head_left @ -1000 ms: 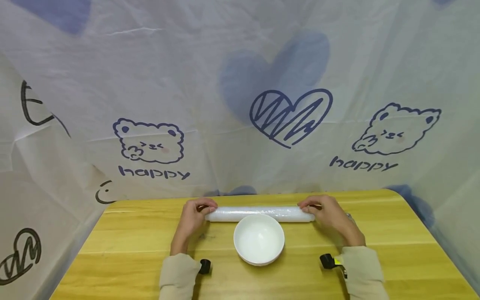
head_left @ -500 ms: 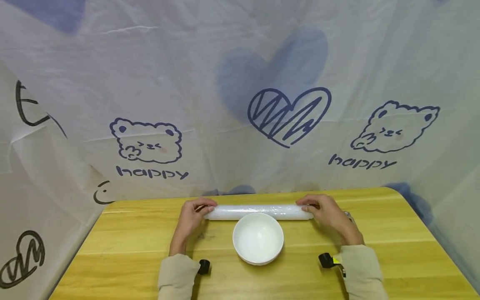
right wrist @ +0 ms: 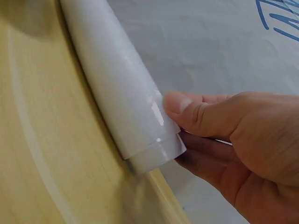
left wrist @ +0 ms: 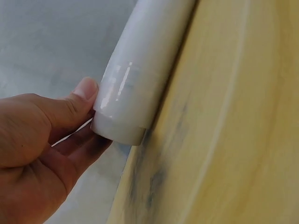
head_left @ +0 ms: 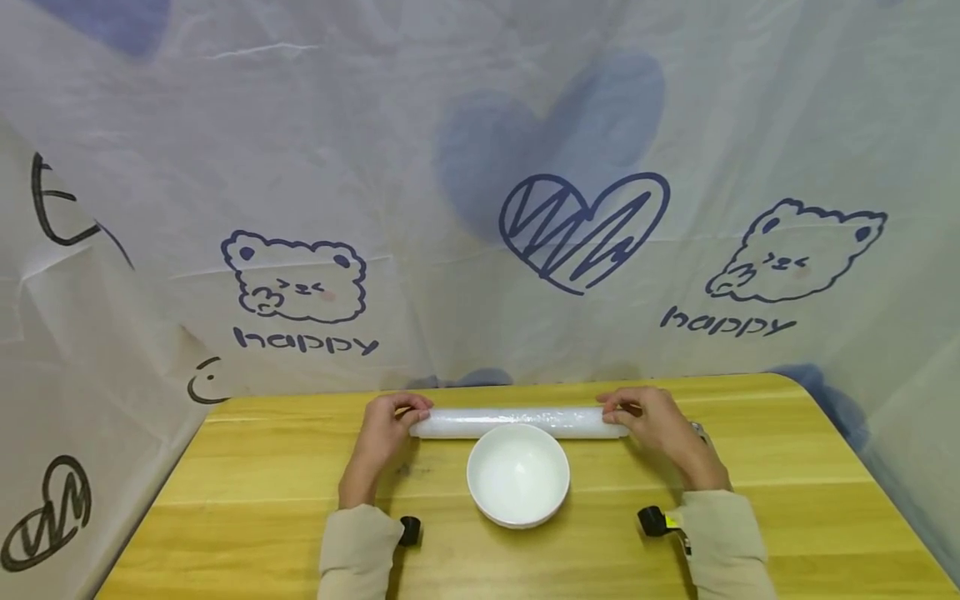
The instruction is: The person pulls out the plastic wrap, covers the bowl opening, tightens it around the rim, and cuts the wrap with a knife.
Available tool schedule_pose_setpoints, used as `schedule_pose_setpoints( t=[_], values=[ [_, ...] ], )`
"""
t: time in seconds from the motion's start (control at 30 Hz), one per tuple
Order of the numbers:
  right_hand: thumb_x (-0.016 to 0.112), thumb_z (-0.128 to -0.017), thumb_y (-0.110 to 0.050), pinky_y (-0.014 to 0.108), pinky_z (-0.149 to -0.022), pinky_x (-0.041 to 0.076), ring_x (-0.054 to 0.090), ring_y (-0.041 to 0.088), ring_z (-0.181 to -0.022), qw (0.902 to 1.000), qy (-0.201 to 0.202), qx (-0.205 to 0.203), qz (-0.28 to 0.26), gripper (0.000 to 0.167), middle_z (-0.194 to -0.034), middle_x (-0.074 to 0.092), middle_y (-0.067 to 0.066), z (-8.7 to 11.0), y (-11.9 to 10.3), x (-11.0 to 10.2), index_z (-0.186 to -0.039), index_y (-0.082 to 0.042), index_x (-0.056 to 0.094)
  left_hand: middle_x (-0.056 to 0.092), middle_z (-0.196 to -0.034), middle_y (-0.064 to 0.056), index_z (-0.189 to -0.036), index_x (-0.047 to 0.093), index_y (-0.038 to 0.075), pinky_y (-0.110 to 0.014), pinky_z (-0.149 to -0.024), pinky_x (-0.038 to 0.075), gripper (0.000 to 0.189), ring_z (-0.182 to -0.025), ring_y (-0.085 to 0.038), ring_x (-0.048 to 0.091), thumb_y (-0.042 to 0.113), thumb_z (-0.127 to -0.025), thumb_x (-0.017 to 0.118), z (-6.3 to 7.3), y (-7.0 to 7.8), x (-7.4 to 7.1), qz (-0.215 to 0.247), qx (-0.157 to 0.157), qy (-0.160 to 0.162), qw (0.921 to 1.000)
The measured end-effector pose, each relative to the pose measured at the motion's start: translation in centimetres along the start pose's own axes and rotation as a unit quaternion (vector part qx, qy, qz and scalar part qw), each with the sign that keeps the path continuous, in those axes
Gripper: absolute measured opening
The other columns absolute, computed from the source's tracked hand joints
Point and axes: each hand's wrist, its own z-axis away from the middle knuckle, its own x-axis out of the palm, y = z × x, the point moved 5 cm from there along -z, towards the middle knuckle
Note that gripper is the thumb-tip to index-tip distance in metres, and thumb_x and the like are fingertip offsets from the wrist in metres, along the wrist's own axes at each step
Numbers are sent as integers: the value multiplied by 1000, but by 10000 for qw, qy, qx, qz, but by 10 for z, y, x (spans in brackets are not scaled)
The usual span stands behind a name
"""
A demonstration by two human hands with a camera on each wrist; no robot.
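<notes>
A long white roll of cling film [head_left: 517,422] lies crosswise near the back edge of the table, directly behind a white bowl [head_left: 517,477]. At its left end, my left hand [head_left: 384,433] pinches the roll between thumb and fingers. My right hand [head_left: 663,429] grips the opposite end in the same way. In the left wrist view the thumb [left wrist: 77,105] presses the glossy film close to the roll's end, with fingers behind. The right wrist view has the other thumb [right wrist: 187,109] on the film, its fingers partly hidden behind the roll.
The yellow wood-grain table [head_left: 247,500] ends just beyond the roll. Behind it hangs a pale cloth [head_left: 442,333] printed with hearts and bears. Black wrist cameras stick out beside the left sleeve [head_left: 356,546] and the right sleeve [head_left: 723,537].
</notes>
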Motion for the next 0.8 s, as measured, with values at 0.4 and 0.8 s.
schedule_pose_setpoints(
  t=[0.4, 0.8],
  values=[
    [58, -103, -1, 46, -85, 56, 63, 27, -94, 9992, -30, 17, 390, 9, -103, 70, 13, -3, -1, 7, -103, 1, 67, 73, -100, -15, -84, 67, 0, -43, -88, 58, 12, -100, -31, 69, -6, -95, 67, 1, 0, 4, -127, -24, -40, 9999],
    [65, -101, -8, 49, -87, 57, 67, 29, -97, 9987, 252, -64, 433, 9, -104, 71, 11, -1, -6, 5, -109, -3, 64, 73, -98, -11, -87, 73, -1, -38, -86, 58, 4, -94, -26, 65, -3, -91, 73, 2, 1, 3, 289, -85, -242, 9993]
  ],
)
